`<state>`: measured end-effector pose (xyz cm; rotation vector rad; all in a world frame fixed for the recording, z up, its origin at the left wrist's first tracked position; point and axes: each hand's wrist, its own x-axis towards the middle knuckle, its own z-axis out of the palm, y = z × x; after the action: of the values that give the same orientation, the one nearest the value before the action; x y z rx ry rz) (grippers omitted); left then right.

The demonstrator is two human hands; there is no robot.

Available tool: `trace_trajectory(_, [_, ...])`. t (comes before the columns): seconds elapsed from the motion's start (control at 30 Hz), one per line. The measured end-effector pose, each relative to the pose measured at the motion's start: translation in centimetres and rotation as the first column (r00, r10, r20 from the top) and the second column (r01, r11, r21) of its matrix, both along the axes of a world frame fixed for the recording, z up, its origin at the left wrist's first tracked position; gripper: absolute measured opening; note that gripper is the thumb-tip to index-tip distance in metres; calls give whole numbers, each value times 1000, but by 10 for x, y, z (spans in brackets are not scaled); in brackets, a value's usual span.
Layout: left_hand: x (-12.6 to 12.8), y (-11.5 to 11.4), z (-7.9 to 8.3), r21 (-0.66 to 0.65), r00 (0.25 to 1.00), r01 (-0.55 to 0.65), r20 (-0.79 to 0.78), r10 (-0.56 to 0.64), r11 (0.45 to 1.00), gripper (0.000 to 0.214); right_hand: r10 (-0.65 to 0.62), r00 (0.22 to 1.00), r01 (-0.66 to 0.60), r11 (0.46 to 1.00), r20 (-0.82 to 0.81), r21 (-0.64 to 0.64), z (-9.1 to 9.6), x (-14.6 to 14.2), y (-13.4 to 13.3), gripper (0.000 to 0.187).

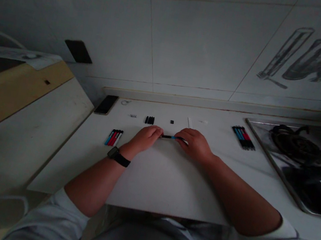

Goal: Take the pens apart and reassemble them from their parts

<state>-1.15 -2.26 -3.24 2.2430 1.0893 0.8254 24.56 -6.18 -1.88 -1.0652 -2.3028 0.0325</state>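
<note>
Both hands meet over the middle of the white counter around a black-and-blue pen (169,137). My left hand (147,136) is closed on its left end, the fingertips pinched together. On the other end, my right hand (194,143) grips with thumb and fingers. Beyond my hands lie several short black pen parts (149,120), a small black piece (171,122), thin white sticks (190,122) and small springs (133,116). Left of my left hand rests a row of coloured pen barrels (114,137), blue, red and white.
Several pens (243,138) lie in a row at the right, beside a gas stove (296,160). At the back left are a phone (106,104) and a clear ring-shaped item (125,102). A pale cabinet or appliance (23,120) borders the counter's left side; a tiled wall (192,47) stands behind.
</note>
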Motion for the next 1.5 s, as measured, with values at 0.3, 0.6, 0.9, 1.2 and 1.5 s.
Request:
trace_trajectory(0.3, [3,-3,2,75,998,34,48,-37,997,21,-5,1000,5,1000,-9,-10,-3,1,2,20])
trace_trajectory(0.6, [2,-4,4,-27,998,39,-45,-40,999,45,5,1000,-5,1000,-24,12,1,1,0,19])
trace_trajectory(0.9, [3,-4,0,61,999,45,21,-47,997,21,-20,1000,19,1000,-3,-18,-1,2,1,17])
trace_trajectory(1.2, [2,-5,6,49,995,71,-78,-67,996,26,-2,1000,1,1000,-9,-17,-1,2,0,18])
trace_trajectory(1.5, [3,-7,7,88,998,56,-15,-54,995,22,28,998,-27,999,-52,32,-1,0,1,18])
